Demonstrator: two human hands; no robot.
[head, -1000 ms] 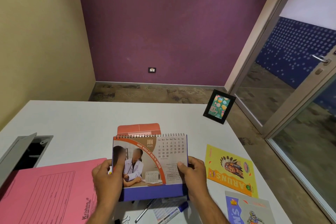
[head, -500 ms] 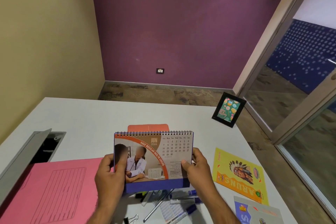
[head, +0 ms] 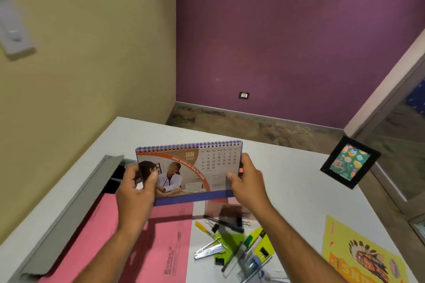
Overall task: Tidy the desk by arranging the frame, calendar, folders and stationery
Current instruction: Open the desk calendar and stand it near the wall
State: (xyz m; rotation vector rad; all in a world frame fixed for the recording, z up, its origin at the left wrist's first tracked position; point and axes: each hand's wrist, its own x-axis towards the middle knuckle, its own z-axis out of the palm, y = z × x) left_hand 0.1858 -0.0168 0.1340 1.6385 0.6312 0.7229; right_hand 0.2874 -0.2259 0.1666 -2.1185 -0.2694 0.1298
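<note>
I hold a spiral-bound desk calendar (head: 190, 172), showing June, above the white desk (head: 287, 167). My left hand (head: 135, 193) grips its left edge and my right hand (head: 247, 181) grips its right edge. A black picture frame (head: 349, 161) stands at the desk's far right edge. A pink folder (head: 161, 243) lies flat under my left forearm. Loose stationery (head: 236, 246) is heaped between my arms: pens, binder clips, a marker, a green pad, a clear ruler. A yellow notebook (head: 361, 257) lies at the near right.
An open grey cable hatch (head: 76, 209) sits in the desk's left side, its lid raised. A reddish folder (head: 226, 204) shows partly below the calendar. Beige wall on the left, purple wall behind, a glass door to the right.
The calendar has risen off the desk and moved left with both hands; the stationery heap beneath it is now uncovered. The view has swung left.
</note>
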